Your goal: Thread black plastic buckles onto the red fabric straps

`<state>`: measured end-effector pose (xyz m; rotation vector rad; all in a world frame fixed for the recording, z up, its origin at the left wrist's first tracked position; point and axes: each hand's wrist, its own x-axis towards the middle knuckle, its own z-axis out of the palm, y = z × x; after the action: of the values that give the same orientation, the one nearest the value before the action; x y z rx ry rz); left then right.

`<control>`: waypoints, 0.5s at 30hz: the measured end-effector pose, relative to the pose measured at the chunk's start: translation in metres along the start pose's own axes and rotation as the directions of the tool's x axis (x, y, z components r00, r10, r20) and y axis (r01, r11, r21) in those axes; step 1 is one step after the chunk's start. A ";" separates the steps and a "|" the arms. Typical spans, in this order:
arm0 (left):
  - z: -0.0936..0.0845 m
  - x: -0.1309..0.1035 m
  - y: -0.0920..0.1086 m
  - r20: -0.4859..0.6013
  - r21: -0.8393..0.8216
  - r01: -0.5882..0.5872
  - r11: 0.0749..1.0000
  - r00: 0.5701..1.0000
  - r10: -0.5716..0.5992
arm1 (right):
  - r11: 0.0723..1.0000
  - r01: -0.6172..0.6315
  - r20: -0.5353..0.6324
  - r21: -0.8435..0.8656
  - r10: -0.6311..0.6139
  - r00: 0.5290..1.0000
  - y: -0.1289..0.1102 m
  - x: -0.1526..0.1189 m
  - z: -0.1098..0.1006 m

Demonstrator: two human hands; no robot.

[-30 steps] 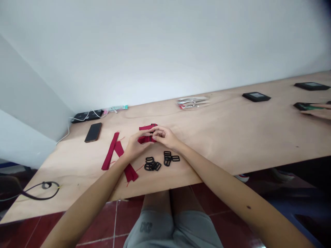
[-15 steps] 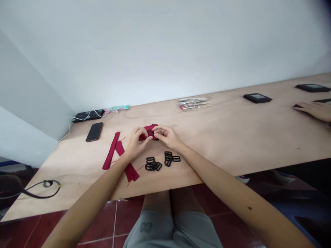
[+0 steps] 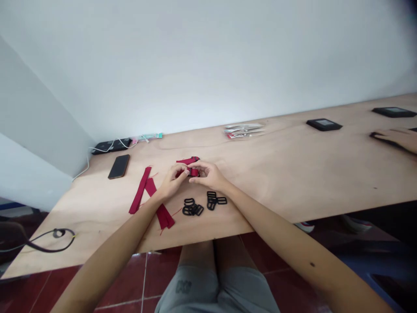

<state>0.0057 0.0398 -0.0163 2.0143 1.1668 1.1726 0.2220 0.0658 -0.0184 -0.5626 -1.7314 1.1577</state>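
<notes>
My left hand is closed on a red strap with a black buckle on it. From the other side, my right hand pinches the same piece, its fingers curved around the strap's end. Behind the hands lies another red strap piece with black hardware. Several black buckles sit in two small piles in front of my hands, one on the left and one on the right. Left of my left hand are loose red strips with frayed threads.
On the wooden table are a phone, black boxes with white cable, packets, two black devices and a looped black cable. Another person's hand rests at far right.
My fingers have shifted around the strap, and the buckle with a red loop is now more exposed between them. The other person's hand at far right has moved slightly.
</notes>
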 end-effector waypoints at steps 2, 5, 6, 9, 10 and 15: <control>0.000 0.000 0.001 0.021 0.000 -0.018 1.000 1.000 0.018 | 0.986 0.083 0.003 -0.142 -0.084 0.997 -0.005 -0.001 0.001; 0.000 -0.002 0.004 0.062 0.043 -0.031 0.999 0.998 0.028 | 0.960 0.169 -0.013 -0.223 -0.177 0.984 -0.009 -0.001 0.002; 0.000 -0.002 0.004 0.069 0.064 -0.029 0.998 0.997 0.024 | 0.957 0.178 -0.013 -0.230 -0.186 0.983 -0.009 -0.001 0.002; -0.001 -0.002 0.004 0.006 0.103 -0.007 0.995 1.000 0.006 | 0.936 0.165 -0.033 -0.311 -0.184 0.982 -0.006 -0.001 0.000; -0.002 -0.002 0.004 -0.033 0.096 0.005 0.995 0.999 -0.002 | 0.925 0.152 -0.060 -0.349 -0.184 0.981 -0.004 -0.001 -0.001; -0.007 0.000 0.001 -0.112 0.024 0.089 0.996 0.990 -0.086 | 0.930 0.110 -0.160 -0.351 -0.175 0.971 -0.004 -0.002 -0.006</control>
<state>0.0002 0.0398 -0.0118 1.9191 1.3197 1.2442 0.2288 0.0658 -0.0150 -0.7171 -1.7839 0.6799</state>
